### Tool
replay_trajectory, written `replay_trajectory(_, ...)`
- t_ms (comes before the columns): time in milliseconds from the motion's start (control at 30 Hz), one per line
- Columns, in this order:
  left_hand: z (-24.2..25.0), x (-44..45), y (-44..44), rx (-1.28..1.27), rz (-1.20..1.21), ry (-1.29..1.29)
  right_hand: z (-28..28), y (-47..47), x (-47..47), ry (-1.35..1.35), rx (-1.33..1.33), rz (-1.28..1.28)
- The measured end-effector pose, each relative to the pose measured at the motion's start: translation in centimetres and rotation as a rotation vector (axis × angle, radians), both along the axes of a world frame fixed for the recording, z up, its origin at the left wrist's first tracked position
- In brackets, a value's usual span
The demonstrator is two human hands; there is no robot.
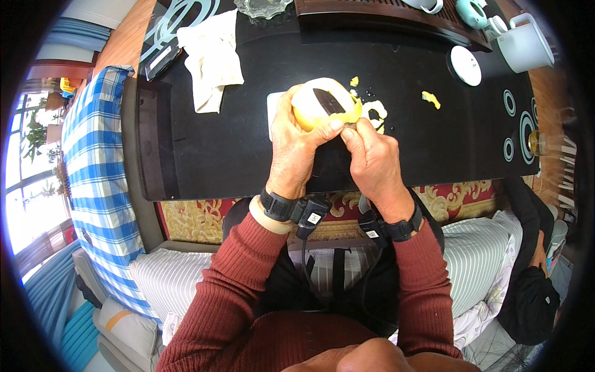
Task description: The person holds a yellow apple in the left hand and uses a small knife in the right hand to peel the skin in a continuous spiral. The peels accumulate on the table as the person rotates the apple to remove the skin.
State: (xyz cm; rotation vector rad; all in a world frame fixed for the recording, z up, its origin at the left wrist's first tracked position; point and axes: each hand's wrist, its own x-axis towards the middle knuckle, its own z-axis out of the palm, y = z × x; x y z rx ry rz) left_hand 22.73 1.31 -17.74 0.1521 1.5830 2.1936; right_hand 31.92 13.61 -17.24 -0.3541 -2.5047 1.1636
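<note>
My left hand [295, 139] is wrapped around the left side of a large round yellow-and-white fruit [309, 104], its thumb at the near edge. The fruit looks like a partly peeled pomelo; yellow rind shows low on its side. A dark knife blade [327, 101] lies across its pale surface. My right hand [372, 146] pinches what seems to be the knife's handle at the near right edge of the fruit. Peel strips [375, 111] lie on the black table [223, 149] just right of the fruit. A white flat thing [273, 98] shows partly behind my left hand.
A cream cloth [214, 65] and a phone-like dark object [162, 60] lie at the back left. Farther back are a glass dish [264, 7] and a dark wooden tray [372, 16]. A white lid [466, 66] and white pitcher [525, 46] are at right. A person in black [530, 283] is at far right.
</note>
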Motion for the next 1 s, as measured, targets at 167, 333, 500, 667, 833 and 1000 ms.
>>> replay_trajectory(167,-0.7,-0.4,0.1,0.137,-0.044,-0.051,0.1,0.3,0.1,-0.04,-0.048,-0.013)
replay_trajectory(333,-1.8,-1.2,-0.1,0.4,-0.017,-0.204,0.3,0.9,0.2,-0.076,-0.162,-0.042)
replay_trajectory(500,-1.9,-1.4,-0.6,0.391,-0.201,-0.204,0.8,1.6,0.4,-0.107,-0.226,-0.051)
replay_trajectory(667,-1.3,-1.0,-0.3,0.345,-0.157,-0.229,0.8,1.3,0.5,-0.099,-0.186,-0.09)
replay_trajectory(833,-0.8,-0.1,0.4,0.252,-0.096,-0.185,0.4,0.8,0.6,-0.089,-0.171,-0.145)
replay_trajectory(1000,-0.8,-0.4,-0.1,0.294,-0.117,-0.199,0.7,1.6,0.8,-0.084,-0.12,-0.027)
